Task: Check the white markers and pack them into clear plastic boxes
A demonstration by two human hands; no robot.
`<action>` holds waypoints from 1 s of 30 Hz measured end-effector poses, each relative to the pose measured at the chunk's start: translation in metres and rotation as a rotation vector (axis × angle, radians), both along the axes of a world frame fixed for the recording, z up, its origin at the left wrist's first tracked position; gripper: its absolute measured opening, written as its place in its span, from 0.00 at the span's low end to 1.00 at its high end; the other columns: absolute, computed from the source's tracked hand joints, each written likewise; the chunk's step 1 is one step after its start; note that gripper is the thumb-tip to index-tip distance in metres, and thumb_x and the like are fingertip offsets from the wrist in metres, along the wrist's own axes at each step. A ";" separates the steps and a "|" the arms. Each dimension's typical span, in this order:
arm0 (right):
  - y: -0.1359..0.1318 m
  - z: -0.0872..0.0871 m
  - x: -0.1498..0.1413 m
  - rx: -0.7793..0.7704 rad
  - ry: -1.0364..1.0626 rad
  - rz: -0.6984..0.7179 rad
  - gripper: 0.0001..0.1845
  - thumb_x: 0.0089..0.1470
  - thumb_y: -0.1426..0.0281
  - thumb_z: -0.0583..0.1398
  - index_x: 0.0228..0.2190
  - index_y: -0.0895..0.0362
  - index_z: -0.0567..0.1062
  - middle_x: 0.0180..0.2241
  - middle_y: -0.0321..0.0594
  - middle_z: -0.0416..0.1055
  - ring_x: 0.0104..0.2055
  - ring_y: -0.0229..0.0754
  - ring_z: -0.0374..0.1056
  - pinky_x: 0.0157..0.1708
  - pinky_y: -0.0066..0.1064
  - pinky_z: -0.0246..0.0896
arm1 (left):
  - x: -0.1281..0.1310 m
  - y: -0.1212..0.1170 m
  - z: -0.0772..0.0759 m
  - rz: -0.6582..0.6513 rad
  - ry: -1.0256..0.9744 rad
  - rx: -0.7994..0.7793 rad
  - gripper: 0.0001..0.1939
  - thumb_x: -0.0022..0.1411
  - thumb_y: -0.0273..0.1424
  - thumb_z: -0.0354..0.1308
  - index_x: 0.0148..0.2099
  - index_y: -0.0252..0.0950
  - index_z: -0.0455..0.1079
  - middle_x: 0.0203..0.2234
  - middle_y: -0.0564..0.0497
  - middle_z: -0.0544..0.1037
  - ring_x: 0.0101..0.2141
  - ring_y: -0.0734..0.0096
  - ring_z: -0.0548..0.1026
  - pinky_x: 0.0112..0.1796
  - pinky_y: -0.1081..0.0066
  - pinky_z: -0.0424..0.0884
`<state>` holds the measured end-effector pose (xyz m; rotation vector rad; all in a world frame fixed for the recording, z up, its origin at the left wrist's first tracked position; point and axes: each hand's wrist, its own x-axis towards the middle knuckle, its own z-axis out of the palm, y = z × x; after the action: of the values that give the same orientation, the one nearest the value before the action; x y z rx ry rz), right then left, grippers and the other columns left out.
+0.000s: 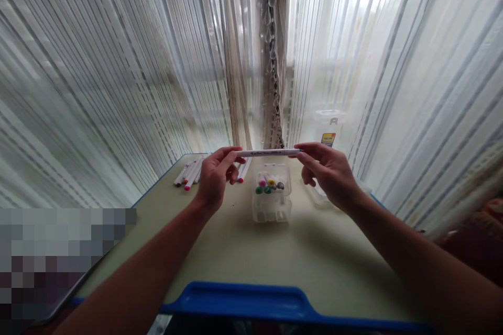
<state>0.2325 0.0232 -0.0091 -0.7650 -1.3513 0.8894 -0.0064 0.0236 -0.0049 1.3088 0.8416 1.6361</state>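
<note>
A slim white marker pen with dark lettering (267,153) is held level in the air above the far half of the pale-topped, blue-edged table (231,251), roughly parallel to its far edge. The left hand (214,178) pinches one end between thumb and fingers, the other fingers curled in. The right hand (328,170) grips the opposite end the same way, thumb against forefinger, the rest loosely bent.

Below the pen, midway between the table's side edges, a clear plastic stepped holder (271,214) carries several markers with round ends (268,189) in pink, yellow, green and grey. Loose white markers with coloured ends (192,172) lie toward the far left corner, a few partly behind the left hand. Near the right edge, partly hidden by the right hand, sits a clear plastic container (322,198). Striped sheer curtains (157,36) hang beyond the far edge.
</note>
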 end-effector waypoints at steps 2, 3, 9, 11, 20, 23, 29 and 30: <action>0.001 0.000 0.000 -0.025 0.025 0.005 0.20 0.49 0.60 0.72 0.39 0.59 0.79 0.33 0.42 0.80 0.14 0.29 0.62 0.10 0.24 0.53 | 0.001 0.000 0.001 0.000 -0.002 -0.013 0.12 0.57 0.32 0.64 0.42 0.31 0.76 0.26 0.50 0.78 0.15 0.82 0.64 0.16 0.77 0.58; 0.001 -0.001 0.000 -0.034 0.039 0.007 0.20 0.48 0.60 0.72 0.39 0.60 0.79 0.33 0.42 0.81 0.13 0.29 0.62 0.10 0.24 0.52 | 0.001 -0.001 0.001 -0.002 -0.002 -0.017 0.12 0.57 0.32 0.64 0.42 0.31 0.76 0.26 0.50 0.78 0.15 0.82 0.64 0.16 0.77 0.58; 0.006 -0.006 0.001 -0.074 0.087 0.023 0.22 0.47 0.58 0.73 0.39 0.59 0.80 0.32 0.43 0.81 0.14 0.29 0.61 0.11 0.24 0.50 | 0.002 0.000 -0.002 -0.021 0.005 -0.030 0.12 0.57 0.32 0.64 0.43 0.31 0.76 0.27 0.50 0.79 0.15 0.82 0.64 0.16 0.77 0.59; 0.007 -0.007 0.002 -0.081 0.086 0.028 0.22 0.46 0.58 0.73 0.39 0.60 0.80 0.32 0.43 0.81 0.14 0.29 0.61 0.11 0.24 0.50 | 0.002 0.000 -0.002 -0.025 0.010 -0.039 0.13 0.58 0.32 0.64 0.43 0.30 0.76 0.27 0.49 0.79 0.15 0.82 0.64 0.16 0.77 0.58; 0.005 -0.006 0.001 -0.094 0.123 0.034 0.18 0.48 0.59 0.72 0.38 0.59 0.82 0.35 0.44 0.82 0.15 0.29 0.61 0.12 0.25 0.54 | 0.001 0.001 -0.003 -0.045 -0.073 -0.075 0.13 0.59 0.32 0.61 0.43 0.30 0.78 0.28 0.48 0.79 0.15 0.81 0.65 0.17 0.76 0.58; 0.004 -0.005 0.001 -0.132 0.143 0.038 0.19 0.48 0.59 0.72 0.38 0.58 0.82 0.35 0.45 0.82 0.15 0.30 0.62 0.13 0.26 0.54 | 0.001 0.002 -0.004 -0.071 -0.103 -0.111 0.13 0.58 0.32 0.63 0.43 0.30 0.78 0.28 0.47 0.79 0.15 0.81 0.65 0.17 0.76 0.57; 0.001 -0.002 0.000 -0.162 0.173 0.037 0.17 0.47 0.61 0.72 0.36 0.58 0.82 0.35 0.45 0.82 0.15 0.30 0.61 0.13 0.26 0.55 | 0.000 -0.001 0.000 -0.123 -0.183 -0.147 0.14 0.55 0.33 0.66 0.42 0.30 0.79 0.28 0.49 0.77 0.16 0.82 0.63 0.17 0.77 0.58; 0.001 -0.002 0.000 -0.168 0.175 0.041 0.16 0.47 0.61 0.72 0.36 0.58 0.82 0.34 0.45 0.82 0.16 0.30 0.61 0.13 0.25 0.54 | 0.000 -0.001 0.001 -0.123 -0.193 -0.149 0.14 0.55 0.34 0.67 0.42 0.30 0.79 0.27 0.50 0.76 0.16 0.83 0.63 0.17 0.77 0.58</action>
<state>0.2329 0.0244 -0.0112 -0.7712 -1.1519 1.0870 -0.0064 0.0224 -0.0037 1.0602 0.7372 1.5437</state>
